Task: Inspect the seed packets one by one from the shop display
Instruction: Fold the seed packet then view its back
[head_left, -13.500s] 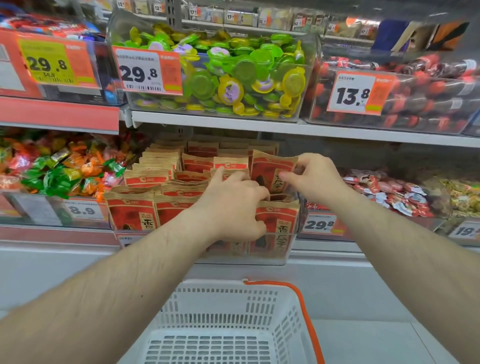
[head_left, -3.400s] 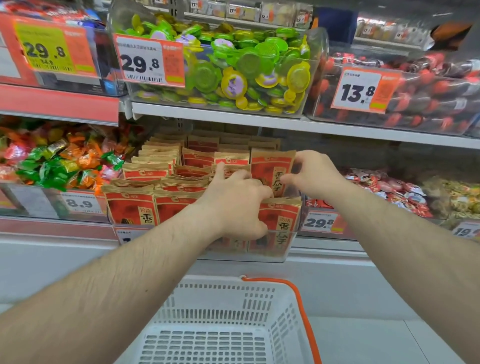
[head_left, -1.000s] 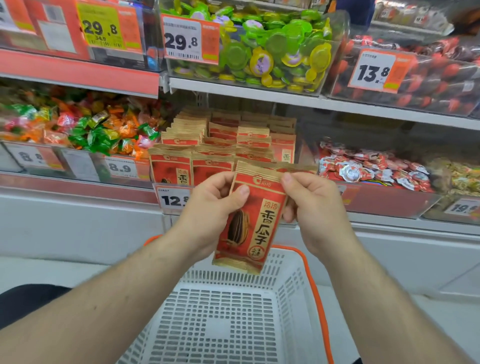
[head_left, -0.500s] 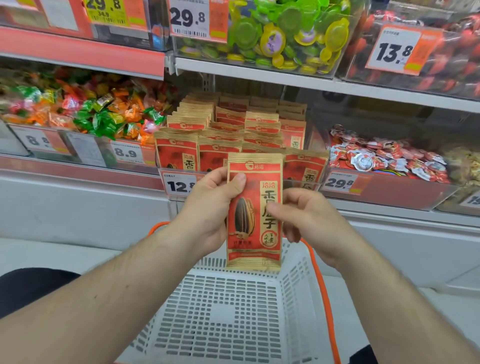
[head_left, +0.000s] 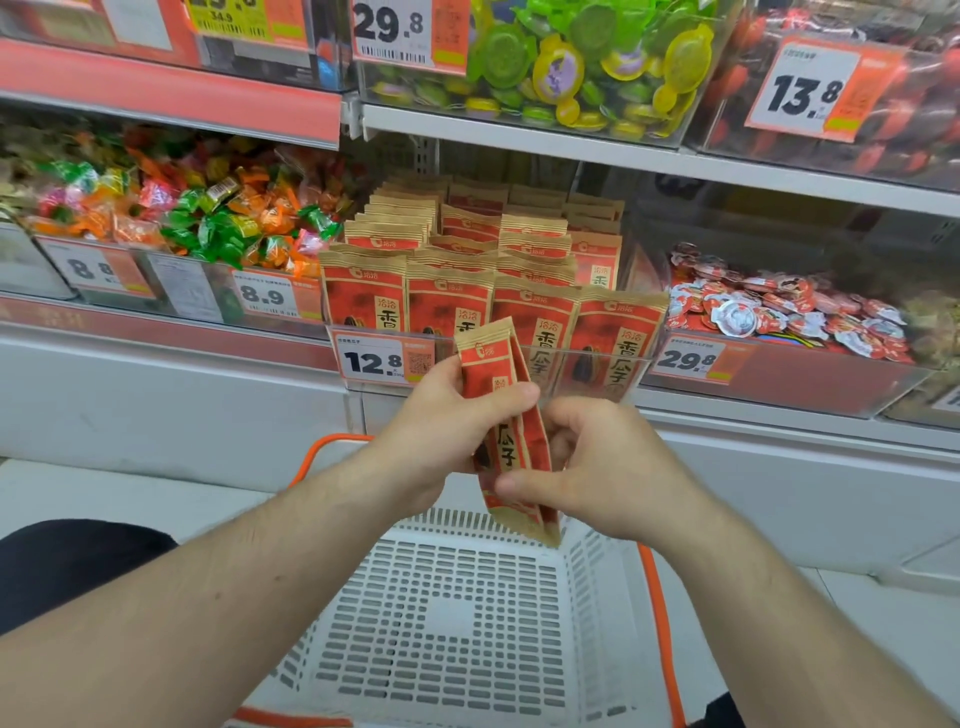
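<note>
Red seed packet (head_left: 506, 426), both hands gripping

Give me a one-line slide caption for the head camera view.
Both hands, left hand and right hand, hold one red seed packet above a white basket.

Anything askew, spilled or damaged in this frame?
Nothing stands out. The seed packet held by the left hand and right hand looks intact; packets in the display bin stand in upright rows.
</note>
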